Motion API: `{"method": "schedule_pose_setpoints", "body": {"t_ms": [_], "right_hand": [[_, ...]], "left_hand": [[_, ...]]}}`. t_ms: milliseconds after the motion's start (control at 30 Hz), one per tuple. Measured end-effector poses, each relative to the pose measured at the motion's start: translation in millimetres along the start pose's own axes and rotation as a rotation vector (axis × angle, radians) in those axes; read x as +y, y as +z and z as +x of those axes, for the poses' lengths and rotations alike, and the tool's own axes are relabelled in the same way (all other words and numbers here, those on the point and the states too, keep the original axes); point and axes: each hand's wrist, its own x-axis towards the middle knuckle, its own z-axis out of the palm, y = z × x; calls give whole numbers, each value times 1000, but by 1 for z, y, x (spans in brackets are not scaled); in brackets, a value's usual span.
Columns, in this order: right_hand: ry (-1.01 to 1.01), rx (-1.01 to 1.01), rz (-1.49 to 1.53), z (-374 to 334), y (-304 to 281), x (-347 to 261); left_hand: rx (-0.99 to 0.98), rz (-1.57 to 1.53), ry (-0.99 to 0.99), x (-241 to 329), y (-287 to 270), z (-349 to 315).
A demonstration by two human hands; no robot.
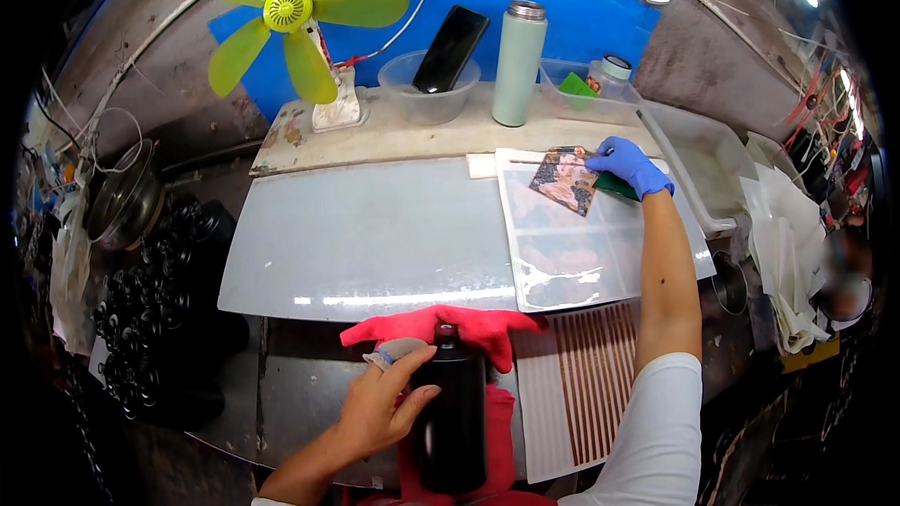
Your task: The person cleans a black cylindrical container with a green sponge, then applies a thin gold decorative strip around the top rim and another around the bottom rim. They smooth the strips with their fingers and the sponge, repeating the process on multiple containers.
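A glossy black bottle (452, 422) with a narrow neck stands upright close to me, against a red cloth (412, 323). My bare left hand (384, 403) is at its left side, thumb and forefinger against the shoulder; a greyish cover with a blue band sits on one finger. Farther off at right, my right hand (630, 167), in a blue glove, pinches the edge of a small floral-patterned sheet (562, 186). Under that palm shows a dark green flat piece (617, 187), partly hidden. Below lies a white-edged tray (553, 267) with wet, pale, patterned sections.
A yellow-green fan (288, 9), a clear bowl (422, 105) holding a phone (452, 49), and a pale green flask (520, 66) line the back. Black bottle-like pieces (159, 300) crowd the left. A striped sheet (586, 384) hangs at front right, beside a plastic bin (698, 169).
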Motion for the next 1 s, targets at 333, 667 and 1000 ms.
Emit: {"method": "schedule_pose_setpoints", "body": {"t_ms": [333,667,1000], "right_hand": [[-167,237,285,8,24,12],[-342,514,4,-108,-22,-125],[-258,304,43,-265,-58,-200]], "left_hand": [[112,-5,29,10,20,-59],[-40,231,228,18,48,-98],[-21,219,309,18,47,-102]]}}
